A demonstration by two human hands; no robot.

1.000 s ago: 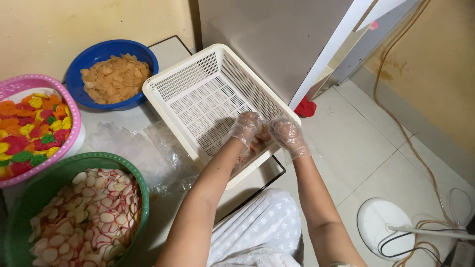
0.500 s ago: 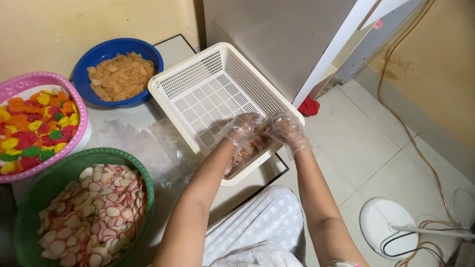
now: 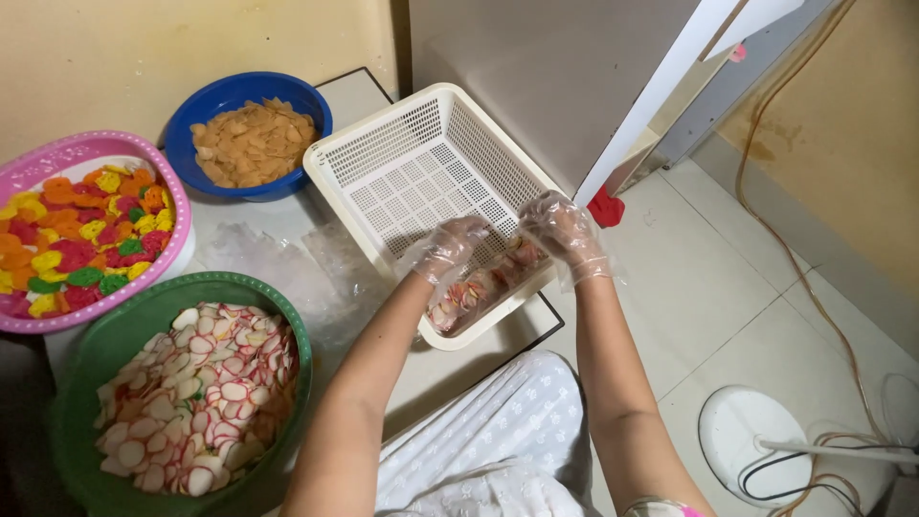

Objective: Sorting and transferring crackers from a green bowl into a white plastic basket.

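Both hands are working in thin clear plastic gloves over the near edge of the white perforated basket (image 3: 436, 177). Left hand (image 3: 448, 251) is curling loosely, fingers bent down onto the row of red-edged white crackers (image 3: 479, 287); right hand (image 3: 565, 235) is half closed, fingertips touching the same row at its far end. Can't tell whether either one is actually pinching a cracker.

Progress, judging from the layout: only one short row is sitting along the basket's near wall, the rest of the mesh bottom is showing bare. The green basin (image 3: 91, 369) on the left is holding a full heap of the same crackers. So early stage, most is left.

The pink basin of mixed-colour crackers (image 3: 81, 153) and blue bowl of tan chips (image 3: 235, 91) are sitting well apart on the floor.
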